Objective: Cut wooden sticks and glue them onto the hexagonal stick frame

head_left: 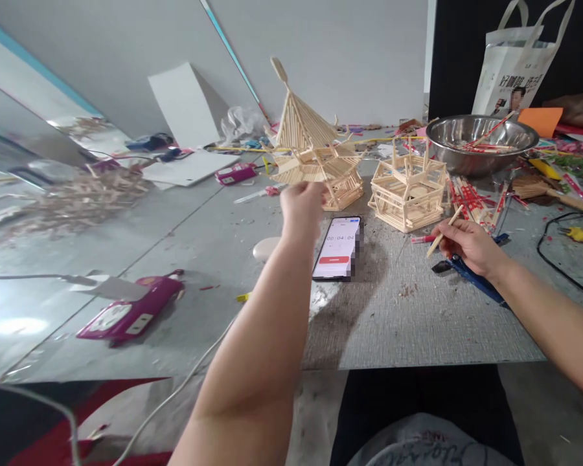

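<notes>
Pale stick (pixel 435 246) in the right hand (pixel 473 247), just in front of the open stick frame (pixel 405 219).
Pinched mid-length, both ends free, seemingly for easy angling. Blue-handled tool (pixel 477 281) lies under that hand, likely parked for quick reach. Left hand (pixel 298 202), fingers curled, is at the roofed stick model (pixel 307 123), beyond the phone (pixel 337 249); grip and contact cannot be told.

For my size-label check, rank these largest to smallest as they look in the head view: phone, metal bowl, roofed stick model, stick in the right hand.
1. Roofed stick model and metal bowl: too alike to rank; the model is taller, the bowl wide and low
2. Phone
3. Stick in the right hand
</notes>
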`<state>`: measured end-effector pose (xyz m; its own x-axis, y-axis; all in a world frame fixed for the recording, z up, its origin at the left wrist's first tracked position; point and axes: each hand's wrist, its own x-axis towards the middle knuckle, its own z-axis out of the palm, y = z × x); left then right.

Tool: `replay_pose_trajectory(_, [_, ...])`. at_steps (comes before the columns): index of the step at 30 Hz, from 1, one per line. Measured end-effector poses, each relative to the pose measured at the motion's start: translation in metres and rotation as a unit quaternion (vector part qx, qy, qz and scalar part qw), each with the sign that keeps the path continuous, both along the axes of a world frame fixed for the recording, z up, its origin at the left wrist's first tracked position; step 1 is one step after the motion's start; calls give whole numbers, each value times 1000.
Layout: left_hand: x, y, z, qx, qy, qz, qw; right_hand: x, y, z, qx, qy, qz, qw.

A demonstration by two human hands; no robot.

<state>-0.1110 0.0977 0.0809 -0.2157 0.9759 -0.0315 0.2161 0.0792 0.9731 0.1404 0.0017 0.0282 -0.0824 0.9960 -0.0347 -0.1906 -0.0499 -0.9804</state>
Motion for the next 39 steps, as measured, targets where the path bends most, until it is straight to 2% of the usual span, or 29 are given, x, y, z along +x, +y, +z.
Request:
replay_pose_trajectory(1, [10, -14, 1, 3, 13, -15, 1000, -1, -1, 2, 5, -2, 4, 1000])
replay_pose_trajectory(2, [21, -28, 0, 4, 52, -68, 996, -2, -2, 3, 10, -5, 9, 1000])
replay_pose_trajectory(4, [44, -53, -4, -44, 60, -252, 965, -3, -4, 6, 22, -17, 28, 999])
replay_pose_trajectory(5, [54, -63, -7, -58, 48, -304, 950, -4, -5, 7, 31, -25, 37, 999])
replay_pose_trajectory(8, [71, -77, -19, -81, 19, -402, 912, -5, -7, 8, 62, -55, 62, 995])
replay_pose_trajectory(11, [73, -76, -32, -78, -30, -463, 882, -7, -7, 7, 76, -86, 77, 990])
replay_pose_trajectory(15, [70, -75, -49, -78, -56, -466, 879, -8, -4, 0, 70, -120, 87, 986])
replay_pose_trajectory(19, [72, -77, -57, -113, -56, -444, 887, -9, -2, -4, 60, -137, 61, 987])
replay_pose_trajectory(31, [77, -80, -58, -116, -81, -444, 885, -6, -1, -6, 68, -136, 66, 986])
replay_pose_trajectory(39, [77, -79, -61, -84, -69, -455, 884, -5, -1, -4, 64, -143, 74, 985])
